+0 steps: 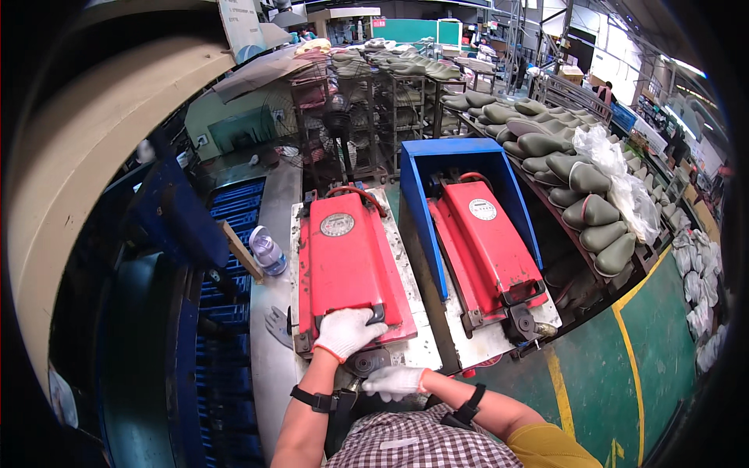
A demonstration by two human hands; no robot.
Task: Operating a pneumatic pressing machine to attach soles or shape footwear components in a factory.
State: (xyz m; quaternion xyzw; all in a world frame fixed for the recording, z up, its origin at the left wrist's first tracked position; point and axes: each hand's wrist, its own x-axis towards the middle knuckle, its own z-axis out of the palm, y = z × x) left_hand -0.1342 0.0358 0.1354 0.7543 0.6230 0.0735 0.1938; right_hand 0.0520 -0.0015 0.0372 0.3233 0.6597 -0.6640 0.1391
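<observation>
My left hand [346,334] curls over the black handle [378,313] of the red machine cover [343,265], likely for leverage; below, my right hand's [395,381] grip I can't tell remotely.

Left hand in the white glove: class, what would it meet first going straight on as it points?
Most likely the long red boxy cover just ahead of the left hand, though depth there is unclear.

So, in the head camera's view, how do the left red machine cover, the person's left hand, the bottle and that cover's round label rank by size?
Largest to smallest, as they look here:
1. Left red machine cover
2. Left hand, gloved
3. Bottle
4. Round label
</observation>
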